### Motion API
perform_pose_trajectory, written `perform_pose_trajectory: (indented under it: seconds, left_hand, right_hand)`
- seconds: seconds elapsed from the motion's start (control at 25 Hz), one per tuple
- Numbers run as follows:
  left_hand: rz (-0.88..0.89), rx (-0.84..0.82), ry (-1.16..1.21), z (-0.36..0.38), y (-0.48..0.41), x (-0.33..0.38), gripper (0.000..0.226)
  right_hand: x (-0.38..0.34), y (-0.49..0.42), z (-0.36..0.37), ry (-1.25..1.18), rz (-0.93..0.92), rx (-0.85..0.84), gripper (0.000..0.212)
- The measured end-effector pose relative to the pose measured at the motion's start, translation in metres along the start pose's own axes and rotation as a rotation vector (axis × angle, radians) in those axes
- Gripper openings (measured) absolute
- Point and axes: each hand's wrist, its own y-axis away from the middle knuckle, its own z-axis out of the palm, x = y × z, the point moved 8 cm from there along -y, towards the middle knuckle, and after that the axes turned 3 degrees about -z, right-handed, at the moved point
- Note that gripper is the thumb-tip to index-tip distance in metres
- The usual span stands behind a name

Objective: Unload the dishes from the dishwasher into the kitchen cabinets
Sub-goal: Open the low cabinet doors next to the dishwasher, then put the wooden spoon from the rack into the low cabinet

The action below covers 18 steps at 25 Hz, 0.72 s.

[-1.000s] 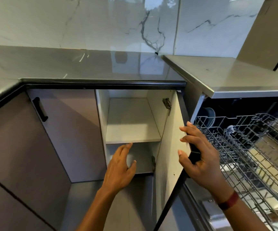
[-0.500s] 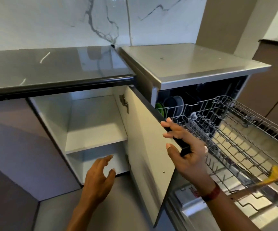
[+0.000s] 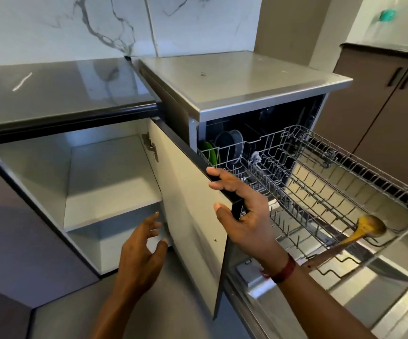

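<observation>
Right hand (image 3: 240, 211): fingers curled over the top corner of the open cabinet door (image 3: 193, 216), thumb on the pale inner face, the rest wrapped round the dark outer edge; grip closed on the door. A red band (image 3: 283, 271) sat on the wrist.

Left hand (image 3: 144, 250): held nothing, fingers loosely spread and half curled, in front of the lower cabinet opening, just beside the door's inner face; contact with the door could not be told.

Door: hinged at the right side of the cabinet (image 3: 51, 172), swung outward, standing between the cabinet and the dishwasher (image 3: 247, 94). One metal hinge (image 3: 150, 146) showed near its top.

Cabinet: white inside, one shelf (image 3: 109, 192) across the middle.

Counter (image 3: 63, 94): dark and glossy, above the cabinet, meeting the marble wall (image 3: 75, 25).

Dishwasher: steel top, front open, directly right of the door.

Upper rack (image 3: 332, 182): grey wire, pulled out well past the front. A wooden spoon (image 3: 359, 233) lay in its near right corner, bowl inside the rack, handle poking out through the wire toward the right forearm.

Lower rack: deeper inside, at the back left. A green plate (image 3: 209, 152) and dark grey plates (image 3: 229, 145) stood upright on edge there, side by side.

Far right: brown cupboards (image 3: 381, 106) with dark handles
</observation>
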Motion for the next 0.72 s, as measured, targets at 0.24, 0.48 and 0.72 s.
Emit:
perform_pose_trajectory:
  seconds: [0.24, 0.48, 0.72]
  left_hand:
    - [0.068, -0.070, 0.096, -0.014, 0.009, 0.012, 0.056]
    - [0.079, -0.269, 0.299, 0.015, 0.032, 0.043, 0.036]
    - [0.291, -0.601, 0.411, 0.078, 0.081, 0.128, 0.028]
  right_hand:
    - [-0.004, 0.019, 0.004, 0.021, 0.147, 0.153, 0.053]
    - [-0.014, 0.072, -0.013, 0.275, 0.281, 0.250, 0.056]
    - [0.004, 0.138, -0.093, 0.648, 0.606, 0.437, 0.037]
